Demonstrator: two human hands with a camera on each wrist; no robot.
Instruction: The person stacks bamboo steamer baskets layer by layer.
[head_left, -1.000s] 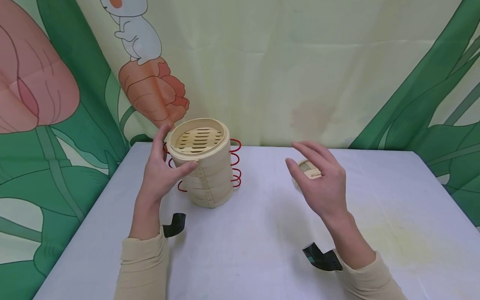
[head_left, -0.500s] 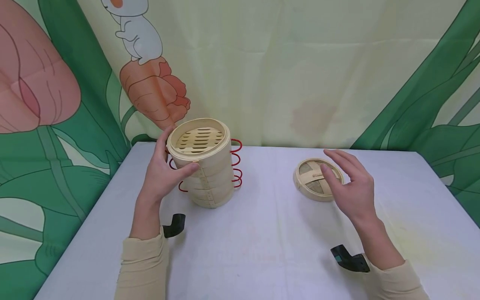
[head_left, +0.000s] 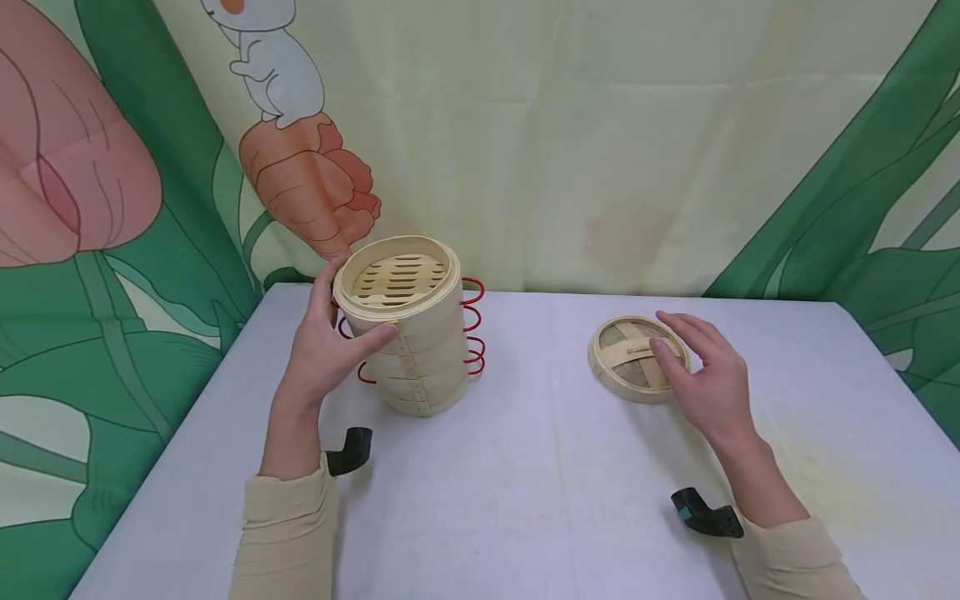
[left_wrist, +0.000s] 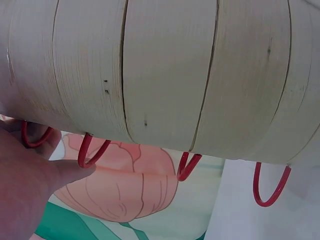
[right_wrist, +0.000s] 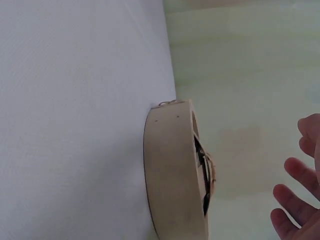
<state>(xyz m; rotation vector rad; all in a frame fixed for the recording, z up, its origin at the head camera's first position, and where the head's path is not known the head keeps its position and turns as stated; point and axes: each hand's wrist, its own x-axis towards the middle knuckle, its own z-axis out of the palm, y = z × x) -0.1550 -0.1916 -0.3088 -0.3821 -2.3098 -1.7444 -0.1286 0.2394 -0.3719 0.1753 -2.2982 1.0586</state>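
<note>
A tall stack of bamboo steamer baskets stands on the left half of the table, its top tier showing a slatted base. Red loops stick out from its sides. My left hand grips the stack near the top, thumb across the front and fingers round the left side. Further right, the round bamboo steamer lid lies on the table with its woven handle up. Over the lid's right edge hovers my right hand, fingers apart and holding nothing; in the right wrist view a gap shows between fingers and lid.
A white cloth covers the table. Behind it hangs a printed curtain with a rabbit, a carrot and green leaves. A black camera mount sits at the left wrist, and another black mount at the right.
My right hand has moved right from in front of the lid to above its right edge, uncovering most of it, then dipped slightly. The left hand and the stack have stayed put.
</note>
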